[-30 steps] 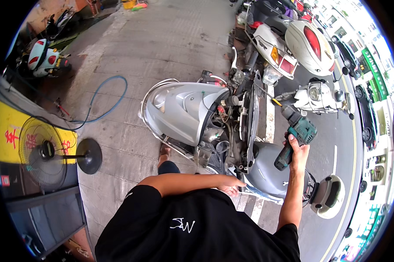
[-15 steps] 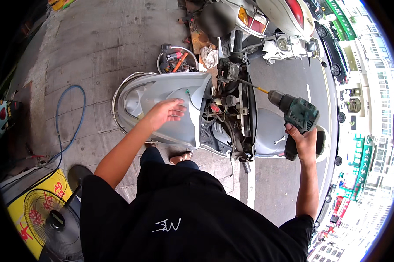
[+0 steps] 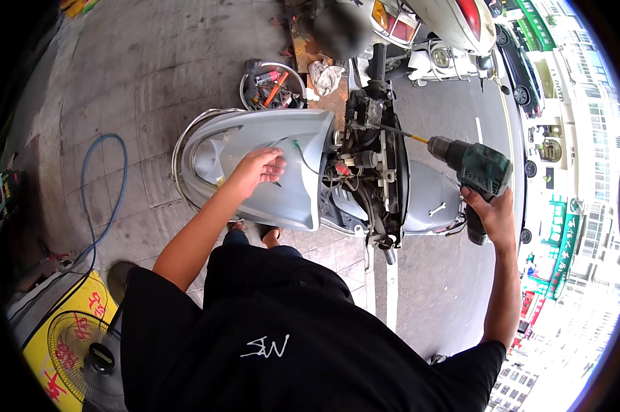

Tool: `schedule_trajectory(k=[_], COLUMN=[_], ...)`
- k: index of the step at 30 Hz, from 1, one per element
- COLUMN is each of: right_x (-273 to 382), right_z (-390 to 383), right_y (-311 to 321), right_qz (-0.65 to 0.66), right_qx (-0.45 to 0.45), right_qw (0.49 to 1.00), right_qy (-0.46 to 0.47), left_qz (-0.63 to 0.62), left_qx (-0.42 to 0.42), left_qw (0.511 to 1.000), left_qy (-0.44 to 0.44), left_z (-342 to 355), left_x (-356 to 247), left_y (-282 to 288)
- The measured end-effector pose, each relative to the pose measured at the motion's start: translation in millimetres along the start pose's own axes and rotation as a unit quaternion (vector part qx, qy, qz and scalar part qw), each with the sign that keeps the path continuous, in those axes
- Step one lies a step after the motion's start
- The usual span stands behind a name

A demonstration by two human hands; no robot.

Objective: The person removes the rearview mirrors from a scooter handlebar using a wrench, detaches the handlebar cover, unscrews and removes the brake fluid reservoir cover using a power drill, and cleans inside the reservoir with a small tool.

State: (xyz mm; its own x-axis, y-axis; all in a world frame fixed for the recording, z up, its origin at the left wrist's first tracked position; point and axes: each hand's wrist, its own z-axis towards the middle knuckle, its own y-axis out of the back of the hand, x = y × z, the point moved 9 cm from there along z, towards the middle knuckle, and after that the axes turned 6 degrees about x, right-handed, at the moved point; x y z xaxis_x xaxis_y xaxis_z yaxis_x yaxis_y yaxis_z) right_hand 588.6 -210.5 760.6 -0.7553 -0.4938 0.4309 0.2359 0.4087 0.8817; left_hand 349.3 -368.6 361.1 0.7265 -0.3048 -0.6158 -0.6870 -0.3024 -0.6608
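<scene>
My right hand [image 3: 490,214] grips a dark green cordless drill [image 3: 483,165] with a long bit [image 3: 406,134], partly yellow, whose far end is at a metal assembly [image 3: 363,108] on a scooter's handlebar. Whether the tip touches it, I cannot tell. My left hand [image 3: 258,168] hovers over or rests on the silver front body panel [image 3: 310,199], fingers loosely extended and holding nothing. Exposed cables and black parts [image 3: 358,182] lie between panel and seat. A small wrench [image 3: 436,209] lies on the grey seat [image 3: 423,180].
A round container of tools [image 3: 272,93] and a crumpled white cloth [image 3: 324,77] sit beyond the panel. More scooters [image 3: 439,62] stand at top right beside the road. A blue hose [image 3: 123,184] loops on the paving at left; a standing fan [image 3: 76,350] is at lower left.
My left hand has lifted from low by the handlebar to above the front panel, fingers spread. The drill has come round with its bit at the handlebar assembly. The view has shifted.
</scene>
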Motion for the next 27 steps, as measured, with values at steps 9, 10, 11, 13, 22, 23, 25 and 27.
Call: schedule_trajectory(k=[9, 10, 11, 13, 22, 23, 25, 27], right_x=[59.9, 53.8, 56.5, 66.5, 59.6, 53.5, 59.0, 61.5], right_z=[68.3, 72.3, 74.8, 78.5, 81.3, 90.5, 78.6, 79.2], right_y=[12.1, 16.0, 17.8, 11.4, 4.4, -4.4, 12.1, 13.3], right_qz=[-0.121, -0.073, -0.064, -0.083, -0.127, -0.118, -0.083, -0.097], right_qx=[0.209, 0.203, 0.193, 0.21, 0.237, 0.25, 0.201, 0.207], right_qw=[0.968, 0.976, 0.979, 0.974, 0.963, 0.961, 0.976, 0.974], right_qy=[0.07, 0.032, 0.021, 0.017, 0.012, 0.02, -0.008, -0.01], left_qz=[0.064, 0.062, 0.061, 0.06, -0.004, -0.003, -0.008, -0.014], left_qx=[0.018, 0.031, 0.041, 0.046, 0.081, 0.063, 0.107, 0.11], left_qw=[0.996, 0.995, 0.994, 0.993, 0.994, 0.995, 0.991, 0.99], left_qy=[-0.068, -0.077, -0.086, -0.085, -0.079, -0.078, -0.077, -0.084], left_z=[49.2, 55.3, 61.8, 73.7, 99.6, 94.5, 104.4, 102.2], left_x=[-73.2, -79.2, -82.1, -80.4, -64.8, -63.7, -66.3, -67.0], left_y=[-39.7, -49.3, -56.9, -64.2, -90.5, -82.3, -105.5, -107.2])
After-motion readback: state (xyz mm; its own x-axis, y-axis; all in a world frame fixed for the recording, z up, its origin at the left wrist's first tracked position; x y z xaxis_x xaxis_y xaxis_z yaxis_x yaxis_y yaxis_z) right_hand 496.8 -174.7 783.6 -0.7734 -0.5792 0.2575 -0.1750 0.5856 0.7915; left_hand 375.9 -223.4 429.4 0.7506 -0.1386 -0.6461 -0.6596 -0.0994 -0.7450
